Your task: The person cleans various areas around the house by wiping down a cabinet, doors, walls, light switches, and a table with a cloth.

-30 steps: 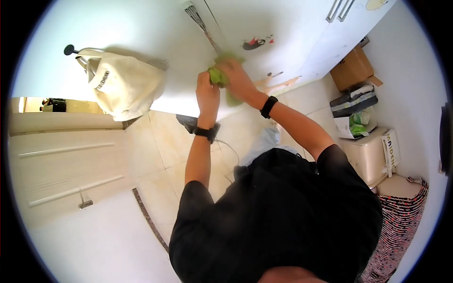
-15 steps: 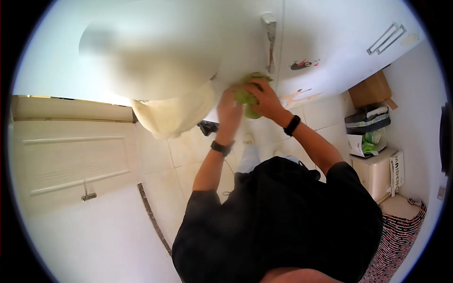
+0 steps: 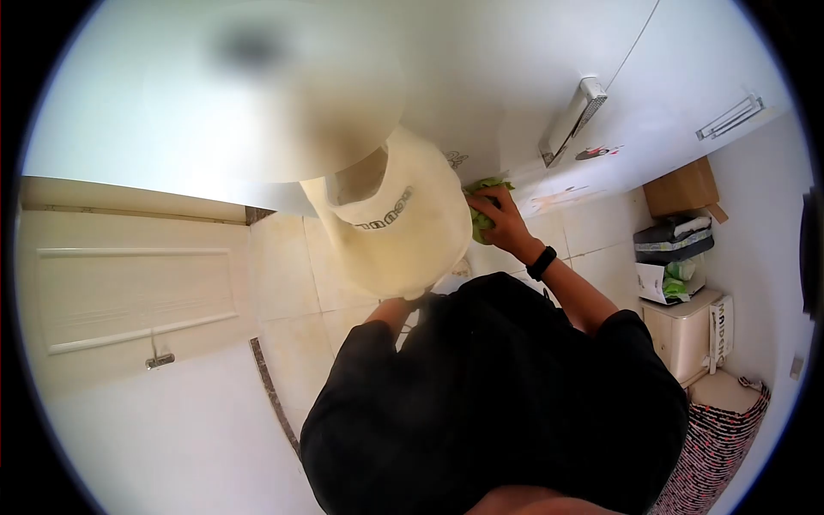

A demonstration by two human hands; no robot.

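My right hand (image 3: 499, 221) is closed around a crumpled green cloth (image 3: 481, 225), close to the lower part of a white door panel (image 3: 481, 94). A cream fabric item (image 3: 403, 245), bag-like with dark lettering, hangs in front of the panel, left of the cloth. My left forearm (image 3: 392, 314) goes behind the bottom of this fabric. The left hand and its fingers are hidden there.
The panel carries a metal handle (image 3: 573, 122) and small stickers. At right stand a cardboard box (image 3: 680, 187), stacked items and a cream cabinet (image 3: 684, 330). A white door (image 3: 142, 283) is at left. A large pale blur covers the upper left.
My left hand has left the green cloth and dropped back toward my body, behind the cream fabric. That fabric now appears lower and further right. My right hand keeps the cloth.
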